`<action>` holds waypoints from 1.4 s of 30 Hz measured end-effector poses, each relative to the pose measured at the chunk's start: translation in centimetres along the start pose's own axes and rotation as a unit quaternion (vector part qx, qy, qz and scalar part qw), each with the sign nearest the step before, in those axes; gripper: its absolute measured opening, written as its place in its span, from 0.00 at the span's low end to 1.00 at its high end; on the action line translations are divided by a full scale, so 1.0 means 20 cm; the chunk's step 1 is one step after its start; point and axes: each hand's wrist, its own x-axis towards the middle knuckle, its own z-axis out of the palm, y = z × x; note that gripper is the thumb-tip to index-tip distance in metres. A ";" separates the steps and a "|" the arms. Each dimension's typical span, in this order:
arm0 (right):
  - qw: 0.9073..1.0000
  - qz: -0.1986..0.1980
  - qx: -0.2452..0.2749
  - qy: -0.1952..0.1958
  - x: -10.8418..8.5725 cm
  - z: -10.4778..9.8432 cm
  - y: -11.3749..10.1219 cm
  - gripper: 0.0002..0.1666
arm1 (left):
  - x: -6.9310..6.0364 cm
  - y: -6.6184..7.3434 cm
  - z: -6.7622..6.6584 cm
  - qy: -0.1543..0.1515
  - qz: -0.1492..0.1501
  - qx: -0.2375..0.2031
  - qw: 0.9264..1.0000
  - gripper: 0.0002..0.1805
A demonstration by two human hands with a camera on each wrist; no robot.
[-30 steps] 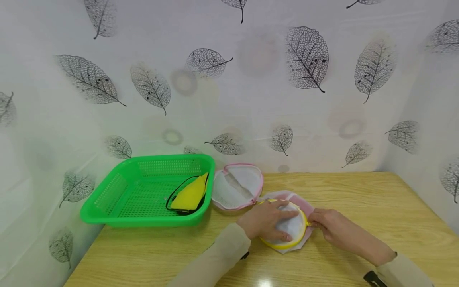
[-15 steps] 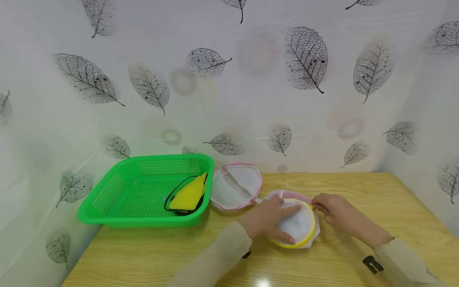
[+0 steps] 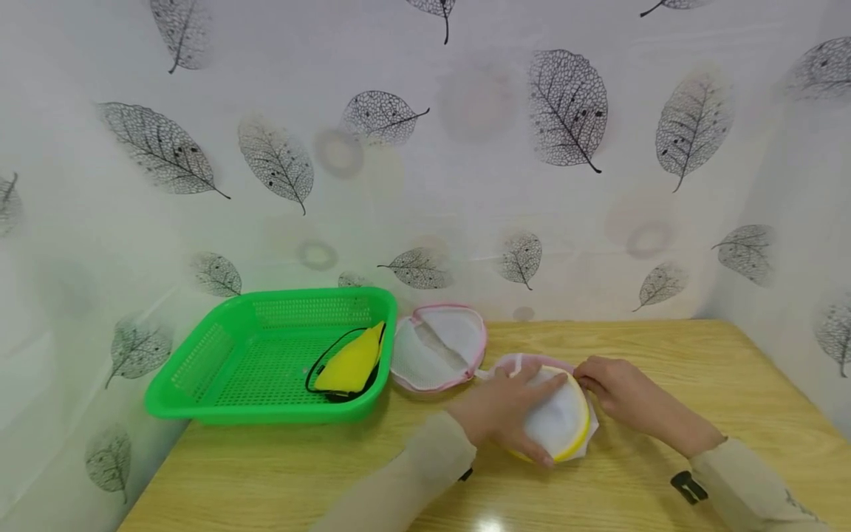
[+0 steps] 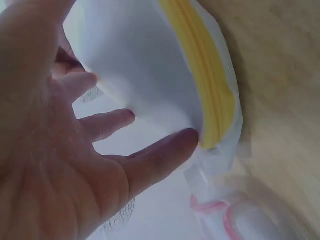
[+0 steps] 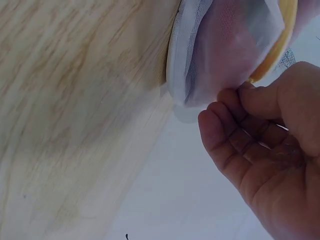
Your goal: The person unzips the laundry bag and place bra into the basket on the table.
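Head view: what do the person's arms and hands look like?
Left sleeve and right sleeve are beige. A black buckle-like piece shows beside the right one, a smaller black piece by the left. Left hand and right hand are ungloved.

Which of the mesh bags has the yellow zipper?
The yellow-edged bag under the left hand, with the right hand pinching at its edge. The pink-trimmed bag beside the green basket shows no yellow.

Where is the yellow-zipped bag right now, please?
In the head view, the yellow-zipped bag is right of centre, partly under the left hand, with the right hand at its far right edge and the pink-trimmed bag to its left.
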 end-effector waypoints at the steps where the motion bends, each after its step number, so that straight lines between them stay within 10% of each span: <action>1: 1.000 0.000 0.001 -0.003 0.00 0.00 0.00 0.11 | 0.00 0.01 0.01 -0.001 0.003 0.021 1.000 0.63; 12: 1.000 -0.002 -0.028 0.013 -0.04 0.03 0.02 0.15 | 0.02 0.08 0.03 -0.012 -0.030 0.110 0.993 0.62; 42: 0.996 -0.044 -0.047 0.060 -0.09 0.06 0.01 0.15 | 0.02 0.10 0.02 -0.025 -0.048 0.131 0.990 0.61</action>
